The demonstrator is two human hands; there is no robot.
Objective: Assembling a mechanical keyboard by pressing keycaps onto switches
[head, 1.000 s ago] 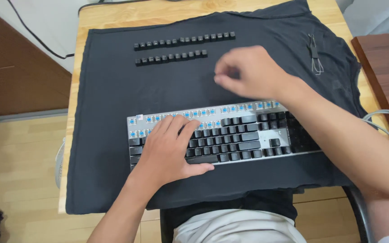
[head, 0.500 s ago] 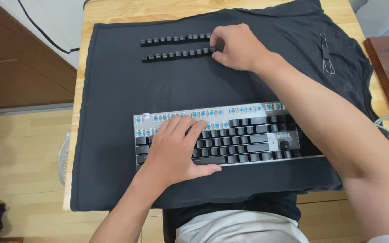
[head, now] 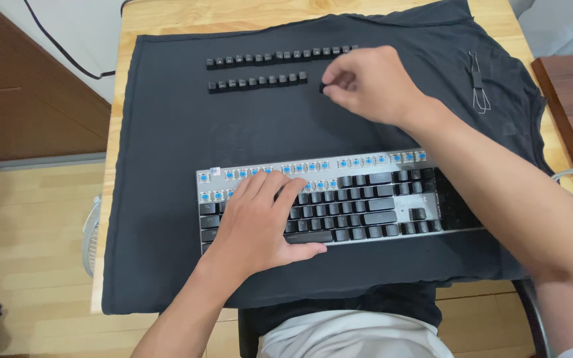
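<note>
- Resting flat on the left half of a keyboard [head: 366, 199], the person's left hand [head: 256, 222] lies palm down, fingers spread a little and closed on nothing, thumb stretched along the near edge by the space bar.
- Across the keyboard's top two rows the caps are off and blue switches show on the silver plate; the lower rows and the right-hand block keep their black caps.
- Hovering past the keyboard, the right hand [head: 369, 83] has its fingers curled with the tips drawn together by a small black keycap [head: 322, 87]; whether the tips grip it or only touch it cannot be told.
- That keycap sits on the dark cloth [head: 167, 166], just right of the end of the nearer row of removed keycaps [head: 257, 82].
- A longer far row of keycaps [head: 280, 56] runs parallel behind it.
- A wire keycap puller [head: 477, 83] lies on the cloth, well right of the hand.
- The cloth covers a pale wooden table [head: 167, 16].
</note>
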